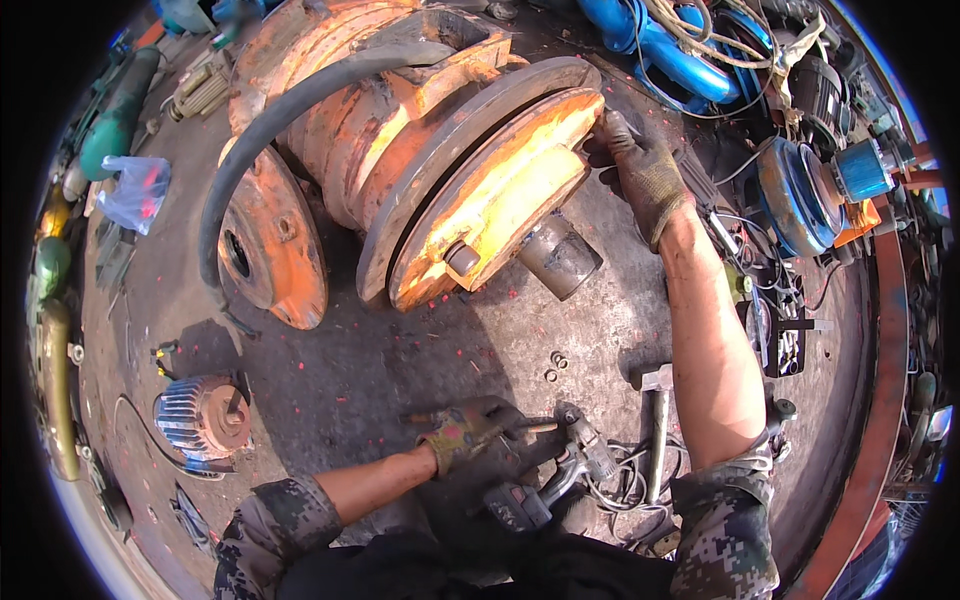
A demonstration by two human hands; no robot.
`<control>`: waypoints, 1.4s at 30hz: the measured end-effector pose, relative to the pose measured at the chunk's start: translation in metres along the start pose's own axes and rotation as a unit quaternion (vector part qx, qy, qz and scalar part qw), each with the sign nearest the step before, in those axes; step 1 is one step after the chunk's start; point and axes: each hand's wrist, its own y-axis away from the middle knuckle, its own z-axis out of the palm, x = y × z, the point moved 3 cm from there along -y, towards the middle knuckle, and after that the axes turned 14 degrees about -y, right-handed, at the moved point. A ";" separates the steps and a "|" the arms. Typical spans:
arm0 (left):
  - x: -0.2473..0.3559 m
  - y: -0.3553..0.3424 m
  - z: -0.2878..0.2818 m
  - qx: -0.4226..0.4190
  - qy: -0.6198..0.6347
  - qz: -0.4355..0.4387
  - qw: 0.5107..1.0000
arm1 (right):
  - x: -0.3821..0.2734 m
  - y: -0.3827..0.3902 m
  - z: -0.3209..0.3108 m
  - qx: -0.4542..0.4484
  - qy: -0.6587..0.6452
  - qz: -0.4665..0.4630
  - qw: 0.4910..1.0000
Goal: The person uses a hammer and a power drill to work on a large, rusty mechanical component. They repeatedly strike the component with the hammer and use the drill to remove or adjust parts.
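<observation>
A large rusty orange pump [400,150] lies in front of me, its round end flange [560,120] facing my side. My right hand [640,175], in a dirty work glove, is at the flange's right rim with its fingers bent against the edge. A bolt head [461,258] and a short metal cylinder [560,258] stick out of the flange's lower face. Lower down, my gloved left hand [468,430] is closed round a thin rod [540,426], whose tan end points right. An angle grinder [525,505] rests on the floor beside that hand.
A hammer [657,430] and coiled cable [625,475] lie by my right forearm. Two small rings [556,367] sit on the floor. Left are an electric motor [205,418], a plastic bag [135,190] and a thick black hose [240,160]. Blue pump parts [800,195] stand right.
</observation>
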 end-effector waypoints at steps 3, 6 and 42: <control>-0.009 -0.006 0.003 0.007 -0.014 0.012 1.000 | -0.006 0.007 0.003 -0.004 0.119 -0.057 0.991; -0.003 -0.007 0.004 -0.020 0.000 -0.008 1.000 | 0.003 0.006 -0.002 0.012 0.069 -0.072 0.995; 0.001 -0.005 0.005 -0.011 -0.018 0.025 0.999 | -0.009 0.016 0.001 -0.013 -0.054 -0.015 0.998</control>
